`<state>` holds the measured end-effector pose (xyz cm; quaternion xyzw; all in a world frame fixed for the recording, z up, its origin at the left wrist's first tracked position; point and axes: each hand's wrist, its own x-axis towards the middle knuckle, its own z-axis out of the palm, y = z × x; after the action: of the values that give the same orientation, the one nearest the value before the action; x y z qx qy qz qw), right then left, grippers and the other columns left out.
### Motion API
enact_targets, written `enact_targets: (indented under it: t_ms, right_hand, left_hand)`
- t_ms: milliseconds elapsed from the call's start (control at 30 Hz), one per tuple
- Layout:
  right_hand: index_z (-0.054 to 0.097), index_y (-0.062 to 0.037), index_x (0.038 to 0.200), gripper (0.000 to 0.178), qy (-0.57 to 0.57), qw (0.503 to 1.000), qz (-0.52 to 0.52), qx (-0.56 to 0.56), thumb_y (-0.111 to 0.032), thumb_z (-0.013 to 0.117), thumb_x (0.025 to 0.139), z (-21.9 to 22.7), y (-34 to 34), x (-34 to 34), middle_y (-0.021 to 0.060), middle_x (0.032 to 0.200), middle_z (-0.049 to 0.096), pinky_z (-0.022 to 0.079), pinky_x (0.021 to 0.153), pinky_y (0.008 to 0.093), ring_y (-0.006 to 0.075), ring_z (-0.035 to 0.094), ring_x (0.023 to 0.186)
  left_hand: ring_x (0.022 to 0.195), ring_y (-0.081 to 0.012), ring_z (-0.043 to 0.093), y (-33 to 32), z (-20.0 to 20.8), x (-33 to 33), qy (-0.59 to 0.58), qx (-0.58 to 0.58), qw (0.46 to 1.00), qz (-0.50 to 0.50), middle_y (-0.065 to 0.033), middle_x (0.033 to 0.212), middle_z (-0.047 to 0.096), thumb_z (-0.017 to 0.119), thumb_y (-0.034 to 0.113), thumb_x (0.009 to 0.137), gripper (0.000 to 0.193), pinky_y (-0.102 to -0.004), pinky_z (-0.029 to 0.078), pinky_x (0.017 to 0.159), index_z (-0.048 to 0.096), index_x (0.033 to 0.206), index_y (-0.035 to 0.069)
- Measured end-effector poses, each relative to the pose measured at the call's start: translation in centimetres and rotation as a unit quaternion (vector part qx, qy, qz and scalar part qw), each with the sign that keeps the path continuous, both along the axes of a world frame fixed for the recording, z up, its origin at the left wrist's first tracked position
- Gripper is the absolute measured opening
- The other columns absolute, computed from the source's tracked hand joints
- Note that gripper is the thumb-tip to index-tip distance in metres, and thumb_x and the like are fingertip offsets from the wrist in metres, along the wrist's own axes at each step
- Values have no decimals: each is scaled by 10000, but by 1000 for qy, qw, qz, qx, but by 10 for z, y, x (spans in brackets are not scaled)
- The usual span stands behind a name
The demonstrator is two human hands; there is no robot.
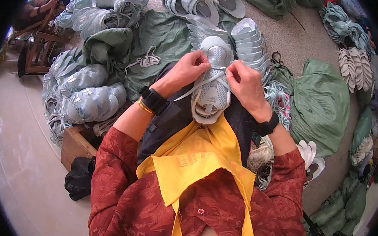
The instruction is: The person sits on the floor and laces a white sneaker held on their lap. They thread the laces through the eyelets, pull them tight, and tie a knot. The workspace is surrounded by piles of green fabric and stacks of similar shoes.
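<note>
On my lap lies a pale grey shoe upper [215, 93], its tongue end pointing away from me and its rounded toe end near the yellow apron. A light shoelace [216, 79] crosses over its front. My left hand [190, 68] pinches the lace at the upper's left side, fingertips pressed together. On the opposite side my right hand [246, 86] is closed in a pinch on the lace too, close to the eyelets. A loose lace end hangs down to the left of the upper. Both wrists wear black bands.
Stacked grey uppers [250, 43] stand just beyond my knees. Bundles of uppers [94, 100] lie at the left by a wooden box [78, 142]. A loose white lace [148, 59] rests on green cloth [168, 37]. A green sack [321, 109] bulges at the right.
</note>
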<state>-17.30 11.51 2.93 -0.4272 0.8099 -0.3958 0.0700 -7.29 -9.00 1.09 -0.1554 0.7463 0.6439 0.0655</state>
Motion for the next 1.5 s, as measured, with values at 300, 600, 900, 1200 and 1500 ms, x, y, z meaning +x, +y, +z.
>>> enact_targets:
  t_ms: [300,600,900,1200,1500]
  right_hand:
    - [631,-12,945,137,-113,993,-41,-10,-83,738,898,19,22,26,126,782,696,548,620,349,240,704,674]
    - [657,2,893,125,-118,993,-9,11,-79,752,902,19,28,26,44,722,676,473,581,253,89,586,611]
    - [597,-28,881,102,-46,998,-16,26,-67,685,914,15,35,31,155,742,651,502,600,396,330,671,672]
    - [617,-22,903,85,-63,995,-57,43,-77,675,929,11,54,30,150,716,638,498,594,388,316,663,636]
    - [698,-2,913,113,-67,997,-25,-3,-111,723,910,25,12,24,117,820,684,521,651,339,232,673,709]
  left_hand:
    - [723,-70,505,16,15,32,65,-123,988,63,-3,798,560,710,197,969,242,-264,448,634,545,928,25]
    - [629,-135,559,22,22,50,39,-115,991,51,-67,691,603,752,190,902,258,-319,464,597,592,873,-9]
    - [696,-9,416,2,25,59,-6,-9,999,36,92,758,494,696,170,981,211,-211,323,584,571,834,82]
    - [671,-4,407,-12,29,76,-28,-27,998,58,97,739,486,687,176,980,206,-215,300,568,574,836,84]
    - [655,-47,504,-5,29,64,-13,-60,996,69,25,717,586,709,191,943,223,-246,398,575,609,835,25]
